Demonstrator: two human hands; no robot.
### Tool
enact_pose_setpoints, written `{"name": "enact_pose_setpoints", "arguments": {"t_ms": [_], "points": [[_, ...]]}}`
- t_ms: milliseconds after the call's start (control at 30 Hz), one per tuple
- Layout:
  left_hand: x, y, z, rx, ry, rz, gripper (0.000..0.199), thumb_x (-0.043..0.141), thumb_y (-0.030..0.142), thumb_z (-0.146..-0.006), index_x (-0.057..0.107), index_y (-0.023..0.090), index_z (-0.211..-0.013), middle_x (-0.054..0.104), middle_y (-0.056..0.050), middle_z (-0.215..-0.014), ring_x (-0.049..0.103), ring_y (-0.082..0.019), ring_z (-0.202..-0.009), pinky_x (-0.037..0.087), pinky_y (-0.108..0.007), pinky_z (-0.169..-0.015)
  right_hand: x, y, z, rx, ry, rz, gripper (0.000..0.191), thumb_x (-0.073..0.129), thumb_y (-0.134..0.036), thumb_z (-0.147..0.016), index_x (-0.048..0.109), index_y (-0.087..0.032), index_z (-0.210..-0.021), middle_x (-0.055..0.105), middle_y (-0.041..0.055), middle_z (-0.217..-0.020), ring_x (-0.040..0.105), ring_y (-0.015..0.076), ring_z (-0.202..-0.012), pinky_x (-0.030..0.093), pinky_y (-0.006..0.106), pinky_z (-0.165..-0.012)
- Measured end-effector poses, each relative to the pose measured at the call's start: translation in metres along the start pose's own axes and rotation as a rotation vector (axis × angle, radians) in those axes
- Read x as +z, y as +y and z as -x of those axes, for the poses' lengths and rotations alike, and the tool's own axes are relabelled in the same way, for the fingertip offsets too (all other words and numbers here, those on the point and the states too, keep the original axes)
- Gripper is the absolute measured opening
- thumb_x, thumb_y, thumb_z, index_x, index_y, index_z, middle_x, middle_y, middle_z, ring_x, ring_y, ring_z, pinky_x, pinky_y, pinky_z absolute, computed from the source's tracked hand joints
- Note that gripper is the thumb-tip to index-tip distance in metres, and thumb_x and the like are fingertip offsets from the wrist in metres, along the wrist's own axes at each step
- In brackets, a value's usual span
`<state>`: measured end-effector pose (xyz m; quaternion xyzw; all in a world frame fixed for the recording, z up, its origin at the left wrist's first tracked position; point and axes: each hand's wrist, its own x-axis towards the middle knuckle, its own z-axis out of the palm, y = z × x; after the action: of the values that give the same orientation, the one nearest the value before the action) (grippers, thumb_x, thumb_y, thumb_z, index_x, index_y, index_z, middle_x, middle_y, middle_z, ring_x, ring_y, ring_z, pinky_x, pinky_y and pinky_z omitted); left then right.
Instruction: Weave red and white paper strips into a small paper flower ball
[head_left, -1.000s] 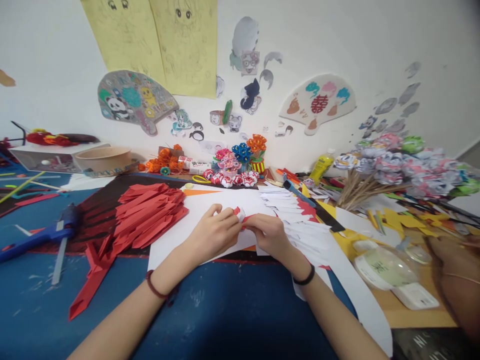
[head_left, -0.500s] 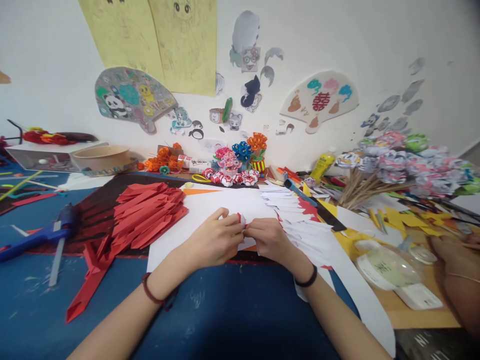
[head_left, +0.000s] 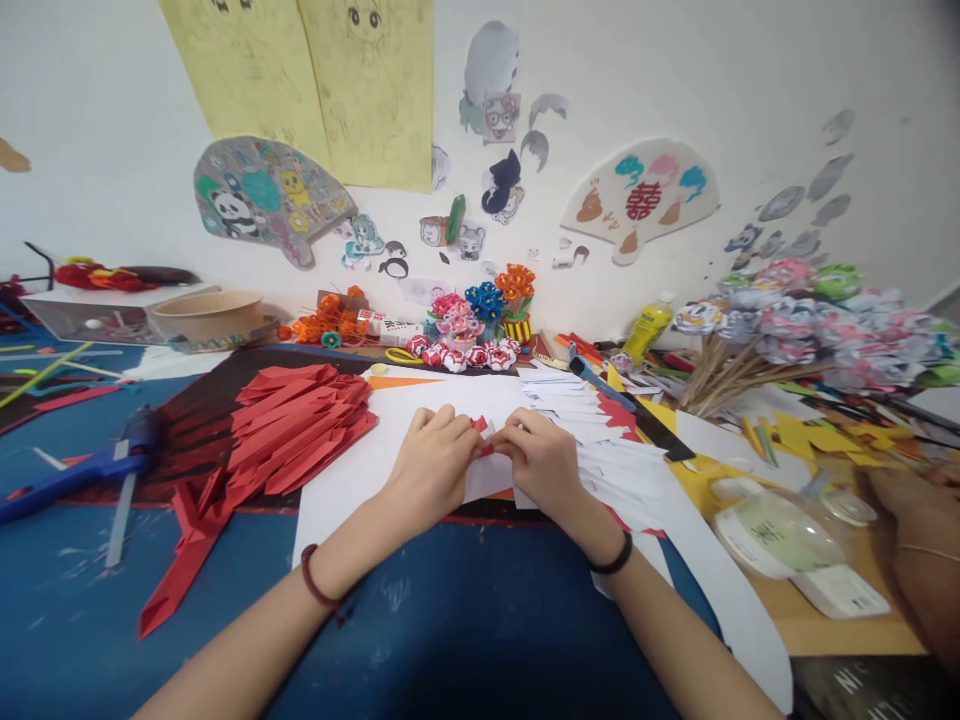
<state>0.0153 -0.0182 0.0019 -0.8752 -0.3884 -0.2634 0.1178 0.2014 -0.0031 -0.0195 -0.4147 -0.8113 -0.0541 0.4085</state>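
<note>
Between my two hands is a small red and white folded paper piece (head_left: 484, 432), partly hidden by fingers. My left hand (head_left: 435, 460) is closed, pinching its left side. Closed on the right side of the same piece is my right hand (head_left: 544, 462), thumb and index finger together. Both hands are above a white paper sheet (head_left: 337, 500). Left of them lies a pile of folded red paper strips (head_left: 300, 425). On the right, folded white paper strips (head_left: 592, 440) fan out over some red paper. Several finished red and white paper balls (head_left: 454, 358) sit behind the sheet.
A blue glue gun (head_left: 112, 465) lies at the left. Paper flowers on stalks (head_left: 787, 330) lean at the back right. A clear bottle (head_left: 780, 530) lies near another person's hand (head_left: 911, 520) at the right. A round bowl (head_left: 206, 312) stands by the wall.
My fingers have shifted around the paper piece, and more of its red shows. My right hand has turned and lifted slightly. My left knuckles have risen a little. The view has shifted slightly.
</note>
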Motion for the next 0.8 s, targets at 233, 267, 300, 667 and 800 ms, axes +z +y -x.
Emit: {"name": "enact_pose_setpoints", "arguments": {"t_ms": [233,267,300,667,800], "points": [[0.006,-0.001,0.002,-0.170,0.142,-0.053,0.017,0.045,0.019,-0.093,0.056,0.018,-0.081,0.060,-0.005,-0.080,0.048,-0.020,-0.077,0.028,-0.038,-0.069,-0.004,0.000,0.000,0.041,0.032,-0.171,0.027,0.070,-0.044,-0.082,0.064,-0.019,-0.073,0.058,-0.0020,-0.060,0.052,0.0106,-0.053,0.038,0.024,-0.055],[0.006,-0.001,0.002,-0.172,0.140,-0.055,0.016,0.045,0.018,-0.093,0.056,0.018,-0.081,0.059,-0.005,-0.080,0.048,-0.020,-0.077,0.028,-0.038,-0.069,-0.002,0.001,0.001,0.023,-0.004,-0.165,0.028,0.070,-0.045,-0.081,0.065,-0.019,-0.073,0.059,-0.0027,-0.058,0.052,0.0098,-0.051,0.037,0.023,-0.054],[0.007,-0.001,0.002,-0.166,0.133,-0.060,0.016,0.045,0.018,-0.093,0.055,0.018,-0.080,0.059,-0.006,-0.080,0.048,-0.021,-0.077,0.029,-0.038,-0.069,0.000,0.001,0.003,0.009,-0.041,-0.145,0.028,0.068,-0.046,-0.083,0.066,-0.019,-0.075,0.060,-0.0027,-0.058,0.052,0.0094,-0.051,0.037,0.022,-0.054],[0.012,0.000,0.001,-0.161,0.148,-0.065,0.014,0.045,0.012,-0.091,0.054,0.019,-0.083,0.059,-0.006,-0.084,0.048,-0.022,-0.081,0.029,-0.039,-0.072,0.009,-0.004,0.005,0.076,-0.046,-0.230,0.012,0.061,-0.029,-0.088,0.069,-0.020,-0.085,0.066,-0.0019,-0.064,0.054,0.0094,-0.049,0.041,0.021,-0.053],[0.007,0.001,0.000,-0.165,0.129,0.053,0.014,0.049,0.028,-0.095,0.058,0.020,-0.088,0.062,-0.004,-0.087,0.050,-0.020,-0.083,0.029,-0.039,-0.076,0.009,-0.002,0.006,0.070,-0.014,-0.187,0.017,0.060,-0.029,-0.089,0.066,-0.019,-0.077,0.066,-0.0015,-0.063,0.054,0.0094,-0.049,0.039,0.021,-0.053]]}}
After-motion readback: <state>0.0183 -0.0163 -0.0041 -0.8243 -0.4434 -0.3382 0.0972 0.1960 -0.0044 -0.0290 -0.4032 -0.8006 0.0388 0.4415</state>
